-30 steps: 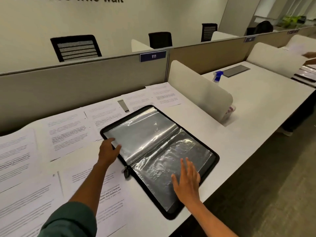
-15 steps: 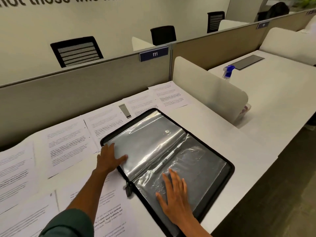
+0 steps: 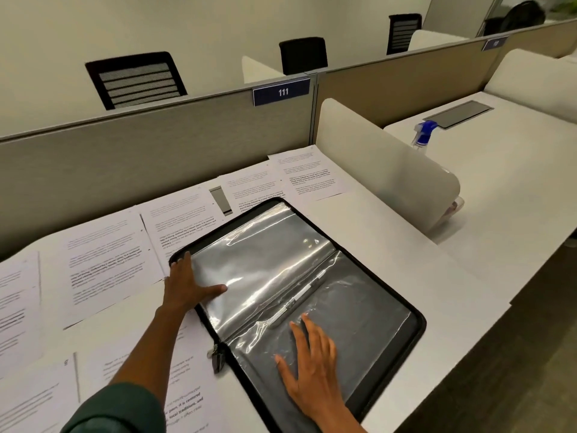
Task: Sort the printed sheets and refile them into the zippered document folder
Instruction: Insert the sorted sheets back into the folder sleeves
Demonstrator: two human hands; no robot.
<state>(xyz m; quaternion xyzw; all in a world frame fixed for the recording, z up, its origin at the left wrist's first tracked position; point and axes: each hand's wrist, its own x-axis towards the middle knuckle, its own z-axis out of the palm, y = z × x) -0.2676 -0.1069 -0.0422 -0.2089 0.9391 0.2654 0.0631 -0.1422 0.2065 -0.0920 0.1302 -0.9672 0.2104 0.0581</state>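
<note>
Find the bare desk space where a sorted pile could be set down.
Free: the white desk between the open black zippered folder and the rounded white divider. Crowded: printed sheets cover the desk left of and behind the folder.

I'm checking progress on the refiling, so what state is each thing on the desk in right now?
Black zippered document folder: unzipped, lying open flat.
Clear plastic sleeves: look empty.
White printed sheets: spread loose on desk, unfiled.
Left hand: flat on left sleeve page.
Right hand: flat on right sleeve page.
Blue-topped spray bottle: upright, behind divider.
</note>
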